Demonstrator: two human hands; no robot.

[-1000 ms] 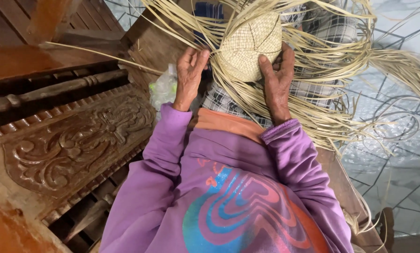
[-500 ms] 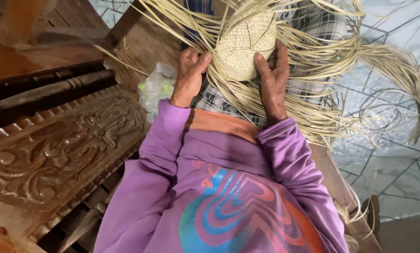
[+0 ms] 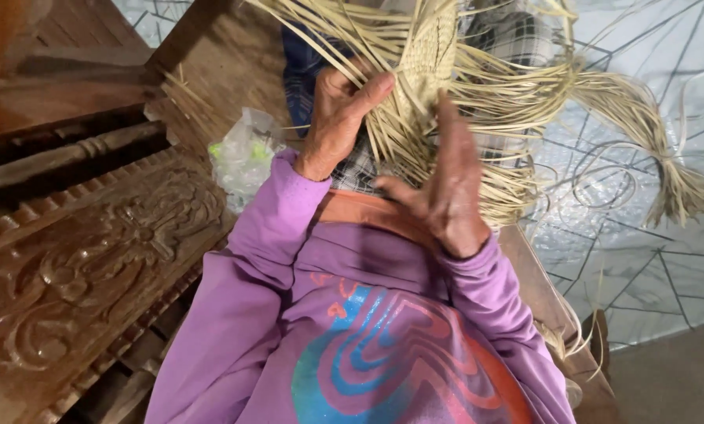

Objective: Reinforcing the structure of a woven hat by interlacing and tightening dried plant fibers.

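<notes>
A round woven straw piece (image 3: 430, 47) with many long loose pale strips (image 3: 524, 102) rests on my lap near the top of the view. My left hand (image 3: 338, 118) grips the strips at the piece's left side, thumb over them. My right hand (image 3: 446, 184) is off the weave, fingers spread and blurred, hovering over the strips just below it. Both arms wear purple sleeves. A bundled tail of strips (image 3: 666, 180) trails to the right.
A carved dark wooden bench back (image 3: 93, 259) fills the left. A clear plastic bag (image 3: 246, 157) with green items lies on the wooden seat beside my left arm. A pale tiled floor (image 3: 642, 259) lies to the right. A checked cloth (image 3: 524, 39) covers my lap.
My right hand has let go of the woven piece's right edge and pulled back toward me, fingers opened. The left hand has closed over the strips. The view has shifted down.
</notes>
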